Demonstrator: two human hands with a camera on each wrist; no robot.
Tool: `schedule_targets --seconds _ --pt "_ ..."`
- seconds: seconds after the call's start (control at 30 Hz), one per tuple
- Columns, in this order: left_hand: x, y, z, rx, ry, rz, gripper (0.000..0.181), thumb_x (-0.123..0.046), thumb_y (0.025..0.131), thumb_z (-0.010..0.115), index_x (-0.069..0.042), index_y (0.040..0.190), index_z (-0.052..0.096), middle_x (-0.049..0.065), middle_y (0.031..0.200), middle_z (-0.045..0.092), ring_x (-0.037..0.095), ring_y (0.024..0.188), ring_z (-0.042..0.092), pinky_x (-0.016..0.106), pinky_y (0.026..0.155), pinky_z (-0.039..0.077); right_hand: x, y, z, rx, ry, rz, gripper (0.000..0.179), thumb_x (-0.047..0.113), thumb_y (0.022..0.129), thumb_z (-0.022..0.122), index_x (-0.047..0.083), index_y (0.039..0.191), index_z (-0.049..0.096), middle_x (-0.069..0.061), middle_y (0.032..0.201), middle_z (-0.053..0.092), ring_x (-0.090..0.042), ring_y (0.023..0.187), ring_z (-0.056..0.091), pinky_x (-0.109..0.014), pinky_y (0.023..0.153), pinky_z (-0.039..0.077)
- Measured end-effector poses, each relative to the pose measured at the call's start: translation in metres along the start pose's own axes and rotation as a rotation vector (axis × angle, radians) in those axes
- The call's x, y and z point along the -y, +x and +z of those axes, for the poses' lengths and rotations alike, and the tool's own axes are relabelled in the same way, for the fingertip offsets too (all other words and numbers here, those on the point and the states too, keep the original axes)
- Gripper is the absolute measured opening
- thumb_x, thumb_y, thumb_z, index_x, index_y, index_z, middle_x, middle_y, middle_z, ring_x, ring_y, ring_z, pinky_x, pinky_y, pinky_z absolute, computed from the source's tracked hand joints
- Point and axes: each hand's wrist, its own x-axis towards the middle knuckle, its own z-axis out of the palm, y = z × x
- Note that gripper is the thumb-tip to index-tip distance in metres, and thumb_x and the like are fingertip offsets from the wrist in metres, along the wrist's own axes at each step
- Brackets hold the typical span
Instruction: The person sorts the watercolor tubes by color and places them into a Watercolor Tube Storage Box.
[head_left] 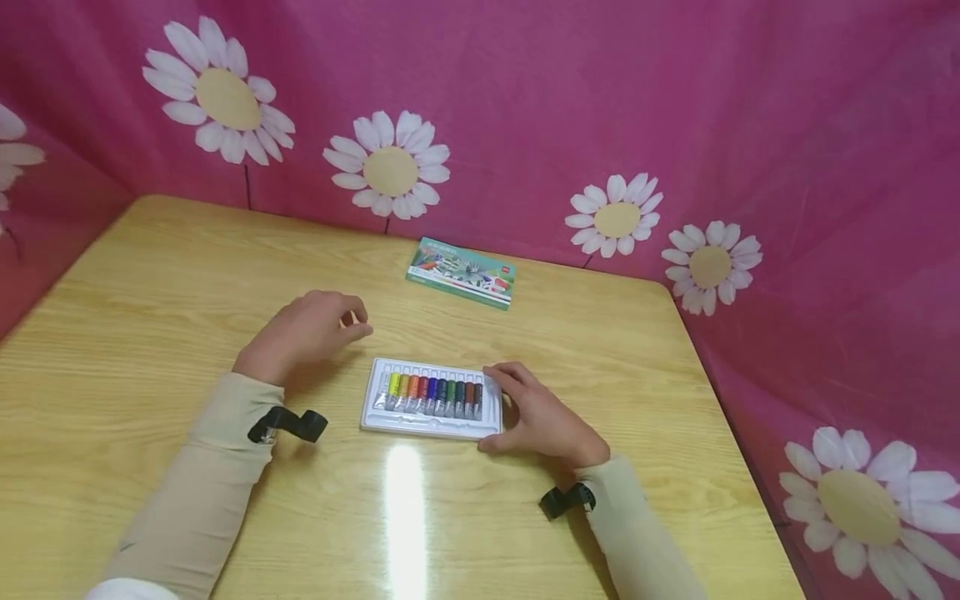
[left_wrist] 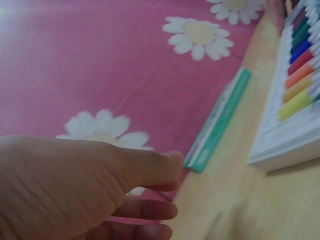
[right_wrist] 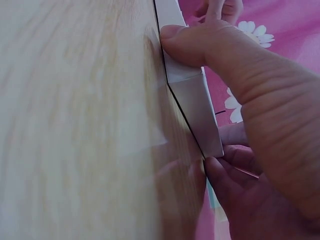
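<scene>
A white plastic tray (head_left: 431,427) of small paint tubes (head_left: 432,394) lies flat on the wooden table. The tubes stand in a row, from yellow and orange through red and blue to green and brown. My right hand (head_left: 543,414) grips the tray's right end, thumb (right_wrist: 187,45) on the near side and fingers at the far corner. To the left of the tray, my left hand (head_left: 307,332) is held with loosely bent fingers and nothing in them. The left wrist view shows that hand (left_wrist: 90,180) apart from the tray (left_wrist: 285,147).
A green printed paint box (head_left: 461,273) lies behind the tray, close to the table's back edge. A pink cloth (head_left: 510,100) with white daisies hangs around the back and sides. Wooden tabletop (head_left: 315,517) extends in front of the tray.
</scene>
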Motion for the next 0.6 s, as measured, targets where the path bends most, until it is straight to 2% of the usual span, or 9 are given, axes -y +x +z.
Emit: schedule_targets --seconds 0.3,0.47,0.6 --pt "0.034 -0.013 -0.028 -0.006 -0.078 -0.02 0.038 -0.019 0.092 0.069 -0.005 0.127 0.067 0.021 0.121 0.067 0.033 0.105 0.062 0.053 0.095 0.051 0.001 0.003 -0.003 -0.002 -0.012 -0.004 0.106 0.049 0.071 0.093 0.027 0.159 0.039 0.005 0.16 0.037 -0.023 0.135 0.047 -0.045 0.119 0.045" --pt "0.045 -0.017 -0.031 -0.01 -0.076 -0.042 0.032 -0.019 0.095 0.068 -0.005 0.124 0.068 0.021 0.12 0.068 0.035 0.106 0.059 0.054 0.094 0.05 -0.001 0.002 -0.002 0.002 -0.012 -0.005 0.106 0.05 0.071 0.093 0.028 0.16 0.038 0.006 0.161 0.036 -0.023 0.135 0.047 -0.045 0.119 0.045" --pt "0.05 -0.017 -0.032 -0.006 -0.037 -0.015 0.026 -0.01 0.099 0.058 -0.001 0.12 0.07 0.02 0.115 0.07 0.033 0.102 0.059 0.054 0.096 0.05 -0.002 0.0 -0.001 0.001 -0.006 -0.009 0.106 0.049 0.071 0.093 0.028 0.16 0.039 0.006 0.161 0.036 -0.023 0.135 0.047 -0.045 0.119 0.044"
